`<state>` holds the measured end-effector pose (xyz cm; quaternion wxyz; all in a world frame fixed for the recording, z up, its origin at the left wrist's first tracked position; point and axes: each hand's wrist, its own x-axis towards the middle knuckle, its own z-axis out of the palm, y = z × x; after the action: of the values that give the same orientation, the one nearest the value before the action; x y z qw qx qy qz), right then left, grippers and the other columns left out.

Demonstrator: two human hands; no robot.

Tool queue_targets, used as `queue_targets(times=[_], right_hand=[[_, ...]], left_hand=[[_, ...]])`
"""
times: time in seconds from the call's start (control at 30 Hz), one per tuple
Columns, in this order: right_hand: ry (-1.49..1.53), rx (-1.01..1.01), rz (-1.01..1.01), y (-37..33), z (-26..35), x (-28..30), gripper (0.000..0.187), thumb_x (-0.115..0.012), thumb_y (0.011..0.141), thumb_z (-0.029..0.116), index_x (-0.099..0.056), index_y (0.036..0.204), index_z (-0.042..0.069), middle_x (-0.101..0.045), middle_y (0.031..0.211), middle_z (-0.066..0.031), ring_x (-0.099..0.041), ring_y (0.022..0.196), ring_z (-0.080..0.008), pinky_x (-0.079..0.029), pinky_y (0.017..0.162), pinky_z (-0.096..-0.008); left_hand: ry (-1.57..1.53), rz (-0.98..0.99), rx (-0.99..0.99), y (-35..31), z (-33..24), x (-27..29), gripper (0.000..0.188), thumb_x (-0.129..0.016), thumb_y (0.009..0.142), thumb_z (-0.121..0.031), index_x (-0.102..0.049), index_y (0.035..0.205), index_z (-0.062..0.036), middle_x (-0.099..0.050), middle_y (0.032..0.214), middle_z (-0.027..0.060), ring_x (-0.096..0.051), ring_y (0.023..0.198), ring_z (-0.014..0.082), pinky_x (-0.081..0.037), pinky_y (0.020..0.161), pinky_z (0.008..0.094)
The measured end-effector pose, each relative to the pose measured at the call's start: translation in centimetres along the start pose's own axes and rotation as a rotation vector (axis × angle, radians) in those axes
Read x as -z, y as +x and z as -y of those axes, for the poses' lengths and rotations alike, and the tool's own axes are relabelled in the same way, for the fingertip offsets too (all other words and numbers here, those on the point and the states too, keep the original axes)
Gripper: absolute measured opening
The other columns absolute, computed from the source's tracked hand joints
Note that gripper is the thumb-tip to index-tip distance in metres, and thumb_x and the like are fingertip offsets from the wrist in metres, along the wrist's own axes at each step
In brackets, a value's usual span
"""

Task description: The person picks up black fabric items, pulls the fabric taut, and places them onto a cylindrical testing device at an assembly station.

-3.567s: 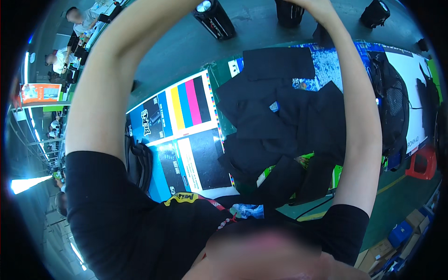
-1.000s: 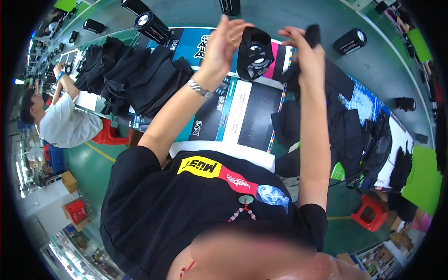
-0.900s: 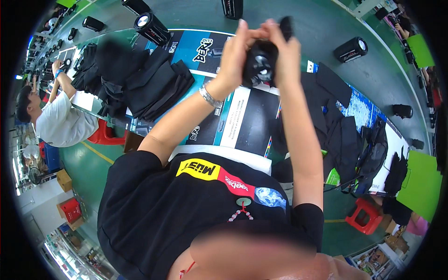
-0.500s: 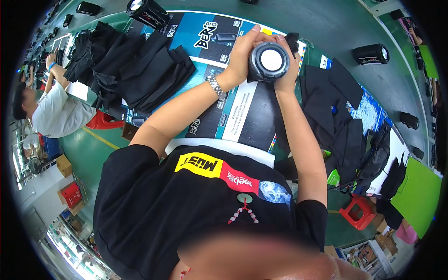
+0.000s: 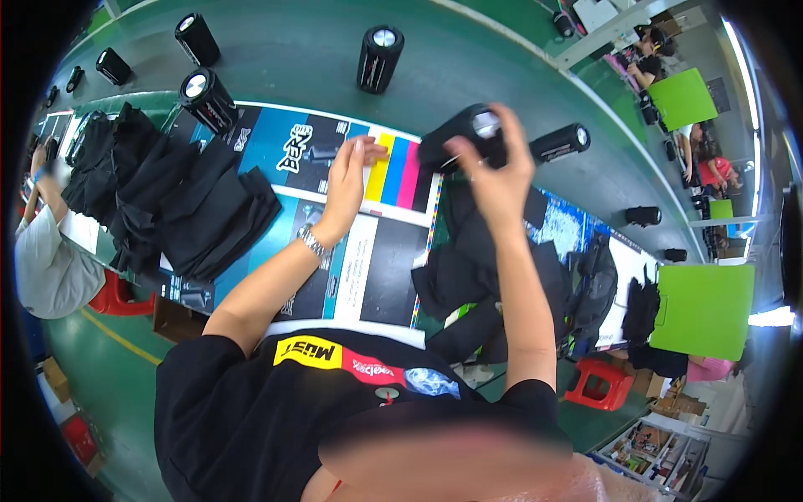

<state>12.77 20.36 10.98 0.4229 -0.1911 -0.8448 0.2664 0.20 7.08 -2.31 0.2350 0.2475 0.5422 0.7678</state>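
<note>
A black cylindrical speaker (image 5: 443, 144) with a pale round end is in my right hand (image 5: 500, 176), fingers and thumb spread around its side. It is tilted above the far right corner of the printed sheet (image 5: 389, 268). My left hand (image 5: 341, 194) holds nothing; its fingers stretch out beside the sheet's colour stripes. To its left lies a pile of black cloth pieces (image 5: 196, 209). More black cloth (image 5: 477, 272) is spread under my right forearm. Just past my right hand lies another black speaker (image 5: 562, 144).
Across the far green surface stand several black speakers, one straight ahead (image 5: 381, 63) and one by the sheet's far left corner (image 5: 209, 102). A person in white (image 5: 58, 268) works at the left. A red stool (image 5: 598, 386) and a bright green panel (image 5: 703, 311) are at right.
My left hand has come off the speaker and moved left. The right hand carries the speaker alone, from over the sheet to its far right corner. The whole view has shifted.
</note>
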Motion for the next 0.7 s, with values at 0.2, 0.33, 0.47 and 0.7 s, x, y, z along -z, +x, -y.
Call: queue_targets(times=[0.2, 0.33, 0.47, 0.7], right_hand=[[-0.461, -0.101, -0.299, 7.6, -13.9, 4.5, 0.062, -0.081, 0.071, 0.031, -0.055, 0.119, 0.001, -0.063, 0.112, -0.0203, -0.061, 0.102, -0.0368, -0.047, 0.089, -0.0403], [-0.533, -0.345, -0.218, 7.3, -16.5, 4.7, 0.071, -0.079, 0.072, 0.039, -0.051, 0.126, 0.005, -0.059, 0.120, -0.0209, -0.057, 0.111, -0.0375, -0.045, 0.093, -0.0410], [-0.688, -0.245, -0.068, 8.0, -14.8, 6.2, 0.074, -0.080, 0.071, 0.043, -0.053, 0.124, 0.000, -0.060, 0.119, -0.0215, -0.058, 0.110, -0.0363, -0.044, 0.094, -0.0404], [-1.048, -0.163, -0.304, 10.0, -16.6, 13.4, 0.071, -0.078, 0.072, 0.046, -0.058, 0.124, 0.002, -0.055, 0.125, -0.0244, -0.053, 0.117, -0.0363, -0.043, 0.097, -0.0411]], left_hand=[[0.028, 0.065, -0.009, 0.0, 0.2, -1.0, 0.031, -0.040, 0.102, -0.023, -0.051, 0.115, 0.0034, -0.065, 0.100, 0.0131, -0.064, 0.093, 0.0181, -0.046, 0.087, 0.0300], [0.112, 0.057, -0.023, 0.1, -1.1, -1.6, 0.029, -0.051, 0.098, -0.021, -0.050, 0.116, 0.0020, -0.064, 0.102, 0.0126, -0.063, 0.096, 0.0185, -0.047, 0.087, 0.0307], [0.354, 0.107, -0.405, 3.2, -4.4, -2.6, 0.045, -0.067, 0.085, -0.017, -0.048, 0.123, -0.0011, -0.059, 0.109, 0.0142, -0.059, 0.104, 0.0271, -0.045, 0.090, 0.0361], [1.200, -0.048, -0.927, 14.7, -7.5, -1.9, 0.075, -0.076, 0.074, -0.034, -0.041, 0.138, -0.0176, -0.053, 0.121, 0.0174, -0.051, 0.112, 0.0349, -0.042, 0.095, 0.0422]])
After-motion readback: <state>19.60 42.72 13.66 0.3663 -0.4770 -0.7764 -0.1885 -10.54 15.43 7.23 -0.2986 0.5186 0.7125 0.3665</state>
